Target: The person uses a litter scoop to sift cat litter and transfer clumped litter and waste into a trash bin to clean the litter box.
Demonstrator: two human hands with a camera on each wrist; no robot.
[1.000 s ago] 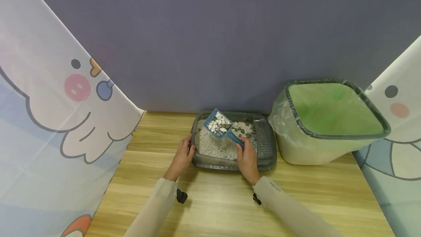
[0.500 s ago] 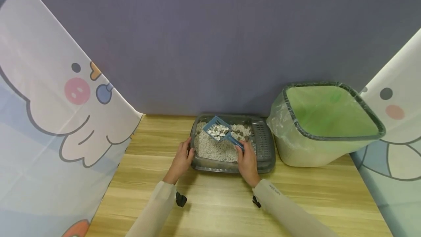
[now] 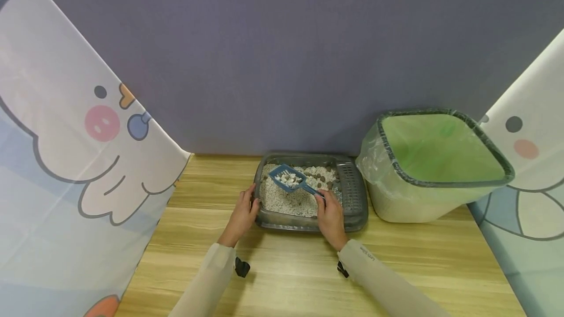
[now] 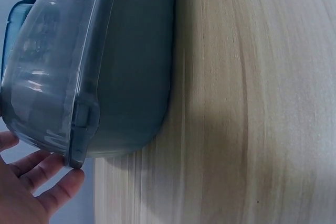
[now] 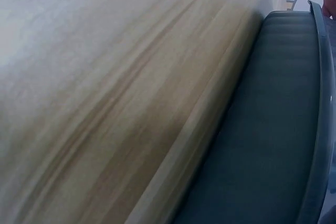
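Observation:
A dark grey litter box (image 3: pixel 288 224) with pale litter and brown clumps stands against the back wall. My left hand (image 3: pixel 242 213) holds its left side. In the left wrist view, the fingers (image 4: pixel 62 188) touch the outside of the box's wall and lip at the corner; the thumb is mostly out of frame. With my right hand (image 3: pixel 331 216) I grip the handle of a blue slotted litter scoop (image 3: pixel 303 183). Its head hangs above the litter, carrying whitish pieces and some brown ones. The right wrist view shows the box's outer wall (image 5: pixel 262 124), not the scoop.
Just right of the box stands a bin (image 3: pixel 396 204) lined with a clear green-tinted bag, its mouth open upward. The wood-grain table (image 3: pixel 291 278) stretches toward me. A grey wall (image 3: pixel 282 62) rises behind, with cartoon-printed sheets (image 3: pixel 145 160) on either side.
My right hand has lowered and levelled the scoop's head, turning it slightly left over the litter. Less material lies on it than a second ago. The left hand keeps its place on the box.

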